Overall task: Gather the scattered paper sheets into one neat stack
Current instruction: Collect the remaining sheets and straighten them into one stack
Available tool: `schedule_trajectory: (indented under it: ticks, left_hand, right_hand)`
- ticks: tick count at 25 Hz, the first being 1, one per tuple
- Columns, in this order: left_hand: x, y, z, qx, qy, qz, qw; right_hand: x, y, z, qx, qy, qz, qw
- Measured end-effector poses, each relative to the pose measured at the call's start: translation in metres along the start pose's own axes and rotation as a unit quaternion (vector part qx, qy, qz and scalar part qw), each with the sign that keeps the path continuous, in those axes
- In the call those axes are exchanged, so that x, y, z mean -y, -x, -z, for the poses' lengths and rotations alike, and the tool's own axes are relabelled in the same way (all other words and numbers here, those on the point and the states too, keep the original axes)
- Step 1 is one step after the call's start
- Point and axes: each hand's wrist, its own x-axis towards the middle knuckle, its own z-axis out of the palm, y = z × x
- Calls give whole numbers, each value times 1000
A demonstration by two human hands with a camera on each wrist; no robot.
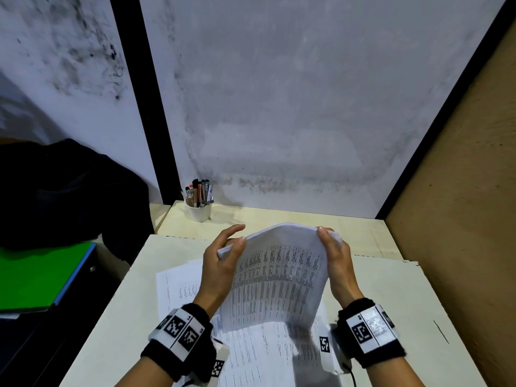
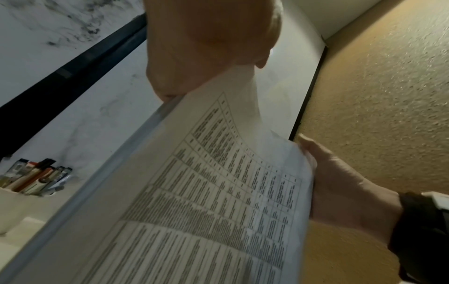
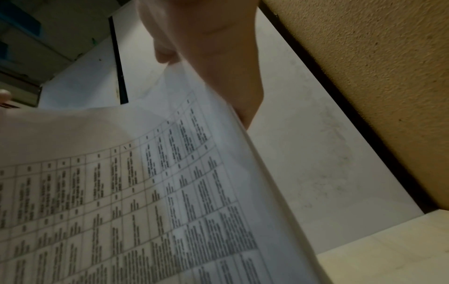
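A bundle of printed paper sheets [image 1: 279,277] stands lifted and bowed above the cream table [image 1: 391,303], with its lower edge close over the sheets below. My left hand [image 1: 237,238] grips its upper left edge, thumb on the printed face and index finger stretched out behind. My right hand [image 1: 326,236] pinches the upper right corner. In the left wrist view the bundle [image 2: 194,192] runs from my left hand [image 2: 184,92] to the right hand [image 2: 340,182]. In the right wrist view my right hand [image 3: 206,67] holds the printed table page [image 3: 145,192]. More printed sheets [image 1: 178,291] lie spread flat on the table beneath.
A white cup of pens [image 1: 198,212] stands at the table's back left corner. A dark bag [image 1: 69,191] and a green folder [image 1: 36,275] sit off the table to the left. A brown board wall [image 1: 460,219] closes the right side, a stained white panel [image 1: 279,107] the back.
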Motion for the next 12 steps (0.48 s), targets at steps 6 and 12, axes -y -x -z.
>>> schedule_trajectory:
  ticks: [6, 12]
  left_hand:
    - [18, 3, -3, -71, -20, 100, 992]
    - [93, 12, 12, 17, -238, 168, 956]
  right_hand:
    - [-40, 10, 8, 3, 119, -68, 990]
    - [-60, 19, 12, -1, 173, -99, 980]
